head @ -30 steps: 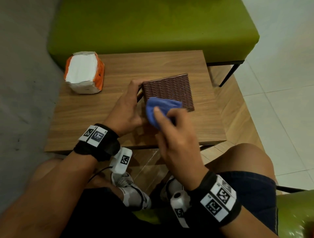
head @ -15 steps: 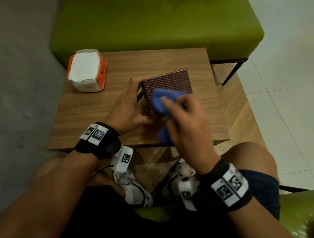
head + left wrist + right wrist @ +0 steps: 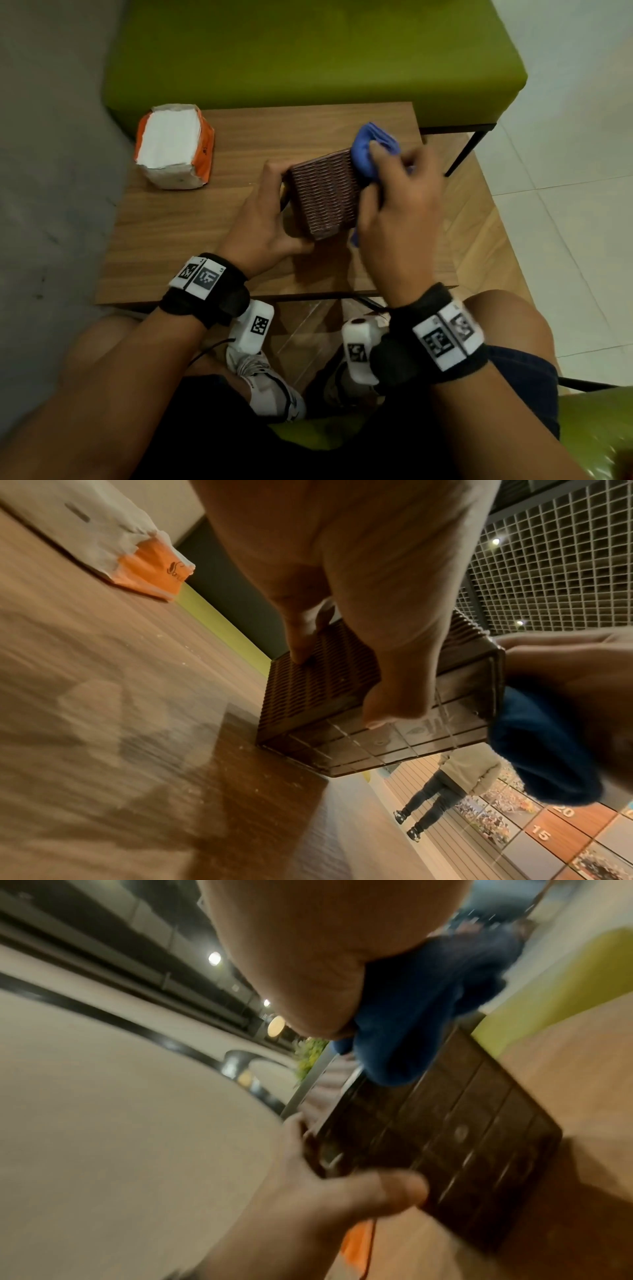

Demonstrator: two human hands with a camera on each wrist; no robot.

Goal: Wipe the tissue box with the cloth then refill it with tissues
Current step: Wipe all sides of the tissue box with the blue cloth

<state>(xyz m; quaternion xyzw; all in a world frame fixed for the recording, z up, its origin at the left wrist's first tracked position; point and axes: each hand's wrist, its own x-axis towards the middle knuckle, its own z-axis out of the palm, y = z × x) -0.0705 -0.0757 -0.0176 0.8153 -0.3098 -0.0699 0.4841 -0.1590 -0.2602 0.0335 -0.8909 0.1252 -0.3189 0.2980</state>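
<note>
The brown woven tissue box (image 3: 327, 192) stands tilted on the wooden table (image 3: 178, 233), one edge down. My left hand (image 3: 270, 216) grips its left side, thumb on the near face (image 3: 387, 707), fingers on the woven side (image 3: 298, 645). My right hand (image 3: 397, 195) holds the bunched blue cloth (image 3: 371, 150) against the box's right side and far corner. The cloth (image 3: 421, 1020) lies on the box (image 3: 455, 1123) in the right wrist view; it (image 3: 537, 750) also hangs at the box's (image 3: 318, 685) edge in the left wrist view. The opened orange tissue pack (image 3: 173, 145) sits at the table's back left.
A green padded bench (image 3: 308, 51) runs behind the table. My knees and shoes (image 3: 270, 387) are under the near edge. Tiled floor (image 3: 565, 205) lies to the right. A person (image 3: 445, 785) stands in the distance in the left wrist view.
My right hand has carried the cloth from the box's near top face across to its right side and far corner. The left hand has kept its grip and turned the box more upright.
</note>
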